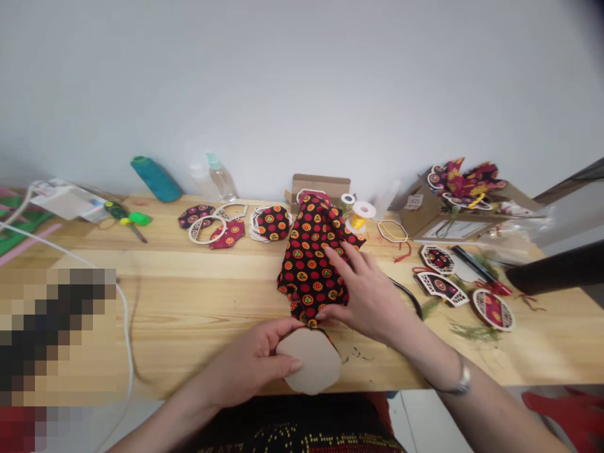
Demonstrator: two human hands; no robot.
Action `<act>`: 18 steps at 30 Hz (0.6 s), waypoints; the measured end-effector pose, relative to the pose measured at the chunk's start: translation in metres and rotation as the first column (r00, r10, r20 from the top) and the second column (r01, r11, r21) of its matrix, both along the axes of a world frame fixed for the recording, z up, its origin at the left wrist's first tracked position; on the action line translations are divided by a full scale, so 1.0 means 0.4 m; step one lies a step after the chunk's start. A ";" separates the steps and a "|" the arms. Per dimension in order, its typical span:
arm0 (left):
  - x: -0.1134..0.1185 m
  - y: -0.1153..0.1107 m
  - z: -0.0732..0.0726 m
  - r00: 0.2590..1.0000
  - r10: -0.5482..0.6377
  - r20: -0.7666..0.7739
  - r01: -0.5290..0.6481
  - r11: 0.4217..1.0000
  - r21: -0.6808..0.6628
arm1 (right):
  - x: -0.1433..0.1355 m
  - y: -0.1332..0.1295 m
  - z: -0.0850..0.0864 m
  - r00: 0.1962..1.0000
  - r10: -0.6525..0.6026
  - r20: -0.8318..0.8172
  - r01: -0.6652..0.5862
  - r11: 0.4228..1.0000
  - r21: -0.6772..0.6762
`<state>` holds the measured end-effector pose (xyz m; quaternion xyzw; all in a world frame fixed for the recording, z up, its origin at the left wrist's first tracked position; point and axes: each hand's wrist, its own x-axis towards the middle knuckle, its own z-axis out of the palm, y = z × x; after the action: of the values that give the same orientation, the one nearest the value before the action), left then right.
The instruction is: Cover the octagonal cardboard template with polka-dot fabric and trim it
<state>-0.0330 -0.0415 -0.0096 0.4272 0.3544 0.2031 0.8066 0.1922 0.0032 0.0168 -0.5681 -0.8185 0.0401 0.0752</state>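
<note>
A pale grey cardboard octagon (315,365) is pinched in my left hand (262,358), thumb on its face, at the table's front edge. Dark patterned fabric shows along the card's upper edge. Just beyond lies a loose piece of black fabric (309,258) printed with red and yellow flowers. My right hand (370,296) rests on the right side of that fabric, fingers spread and thumb near the card. Whether the fabric joins the card cannot be told. Dark thread scraps (359,355) lie right of the card.
Fabric-covered shapes (275,223) and pale cut-out frames (207,229) lie behind. A yellow thread spool (359,220) stands beyond the fabric. At right are a filled cardboard box (438,217) and finished ornaments (493,309). A white cable (126,327) crosses the left side.
</note>
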 end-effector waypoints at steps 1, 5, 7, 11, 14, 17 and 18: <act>0.000 -0.001 0.001 1.000 0.000 0.001 0.000 1.000 0.000 | -0.021 0.011 -0.013 1.000 -0.005 0.003 0.005 1.000 -0.020; -0.002 -0.002 0.006 1.000 0.009 -0.001 -0.009 1.000 0.002 | -0.062 0.046 -0.071 1.000 0.014 0.007 -0.013 0.995 -0.101; -0.003 -0.002 0.007 1.000 0.011 0.000 -0.011 1.000 0.009 | -0.061 0.061 -0.087 0.998 0.042 -0.038 -0.046 0.990 -0.131; -0.001 0.000 0.005 1.000 0.004 0.010 -0.004 1.000 0.013 | -0.037 0.080 -0.070 0.987 0.095 -0.129 -0.113 0.984 -0.135; 0.003 0.001 0.004 1.000 0.002 0.027 -0.003 1.000 0.006 | 0.008 0.080 0.000 0.939 0.085 -0.334 -0.097 0.995 -0.020; 0.007 0.003 0.003 0.999 0.031 0.040 -0.031 0.999 0.010 | 0.108 0.090 0.118 0.846 -0.030 -0.532 0.177 0.958 0.226; 0.009 0.004 0.003 0.998 0.052 0.044 -0.052 0.999 0.009 | 0.153 0.103 0.163 0.836 -0.109 -0.537 0.320 0.892 0.318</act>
<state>-0.0296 -0.0400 -0.0085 0.4172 0.3465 0.2352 0.8066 0.2536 0.0443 0.0821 -0.6003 -0.6900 0.0129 0.4042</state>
